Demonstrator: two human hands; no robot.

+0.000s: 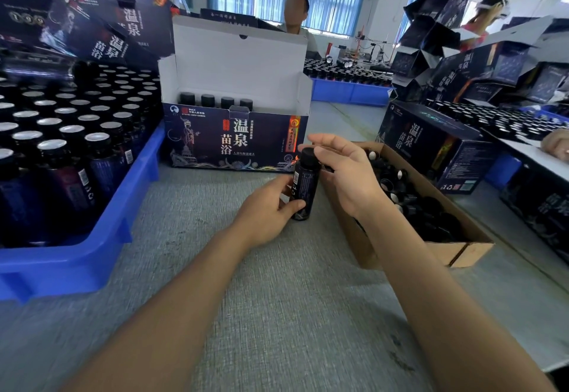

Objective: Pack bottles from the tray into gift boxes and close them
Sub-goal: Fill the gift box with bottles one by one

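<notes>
My left hand [267,207] grips the lower body of a dark bottle [304,183] standing upright just above the grey table. My right hand [345,173] pinches the bottle's black cap from the right, its other fingers spread. Behind them stands an open dark gift box [237,139] with its white lid flap raised; several capped bottles [215,100] stand along its back row. At the left, a blue tray [92,237] holds many dark bottles with silver foil tops.
A brown cardboard box [462,250] full of loose black caps lies at my right. Closed and stacked gift boxes [437,145] stand right and upper left. More blue trays [351,91] of bottles sit behind. A person sits opposite; another stands far right.
</notes>
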